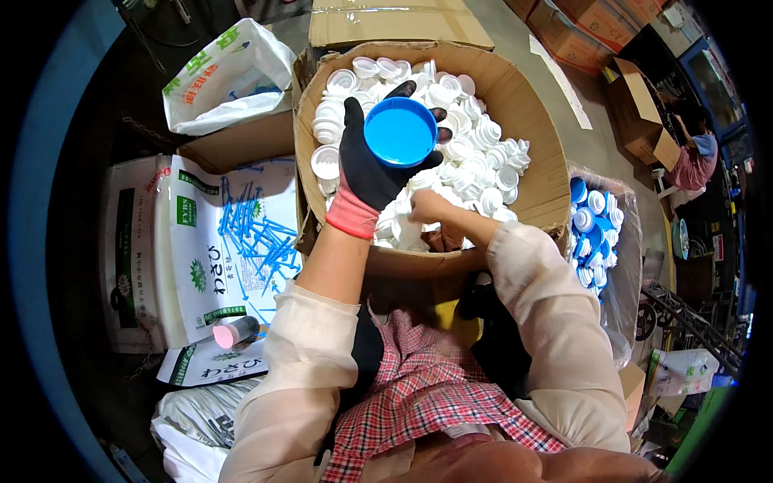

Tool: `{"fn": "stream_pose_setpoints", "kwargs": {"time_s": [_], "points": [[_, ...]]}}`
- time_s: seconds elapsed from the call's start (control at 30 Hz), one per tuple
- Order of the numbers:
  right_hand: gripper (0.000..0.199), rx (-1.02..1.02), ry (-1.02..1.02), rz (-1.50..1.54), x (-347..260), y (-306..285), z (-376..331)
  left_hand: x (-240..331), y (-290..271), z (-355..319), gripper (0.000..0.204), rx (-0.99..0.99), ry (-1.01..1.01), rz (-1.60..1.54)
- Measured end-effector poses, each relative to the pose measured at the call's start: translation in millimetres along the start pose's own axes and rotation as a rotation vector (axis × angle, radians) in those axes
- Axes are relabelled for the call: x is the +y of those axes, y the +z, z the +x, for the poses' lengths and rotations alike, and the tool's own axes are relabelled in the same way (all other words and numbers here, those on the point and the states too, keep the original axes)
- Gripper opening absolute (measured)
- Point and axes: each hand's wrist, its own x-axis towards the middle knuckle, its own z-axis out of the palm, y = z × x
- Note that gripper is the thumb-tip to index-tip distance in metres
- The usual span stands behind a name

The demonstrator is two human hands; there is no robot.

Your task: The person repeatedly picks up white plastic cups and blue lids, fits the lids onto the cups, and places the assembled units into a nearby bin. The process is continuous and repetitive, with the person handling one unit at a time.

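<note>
My left hand (372, 165) wears a black glove with a pink cuff and holds a round blue plastic cap (400, 131) over a big cardboard box (527, 121). The box is full of white plastic cap inserts (475, 153). My right hand (425, 207) is bare and reaches down into the white parts just below the gloved hand, fingers closed on a white piece (407, 231). The fingertips are partly hidden among the parts.
A clear plastic bag of blue caps (596, 229) stands right of the box. Left of it lie printed white sacks with several thin blue sticks (258, 233) and a pink-capped cylinder (235, 332). More cardboard boxes (640, 121) and another person (696, 157) are at the far right.
</note>
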Motion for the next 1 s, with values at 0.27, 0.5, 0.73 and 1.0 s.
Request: {"fn": "stream_pose_setpoints", "kwargs": {"time_s": [0.27, 0.5, 0.73, 1.0], "points": [[0.022, 0.292, -0.516, 1.681, -4.9, -122.1, -152.0, -29.6, 10.9, -0.8, 0.079, 0.128, -0.129, 0.016], [0.055, 0.84, -0.531, 1.123, 11.0, -121.9, -188.4, -56.4, 26.8, 7.8, 0.068, 0.178, -0.063, 0.049], [0.06, 1.048, -0.515, 0.526, -17.0, -112.2, -201.3, -100.8, 30.6, 6.0, 0.052, 0.053, 0.11, 0.537], [0.063, 1.149, -0.514, 0.291, -14.1, -110.0, -207.9, -109.9, 15.4, 11.0, 0.054, 0.087, 0.214, 1.058]]}}
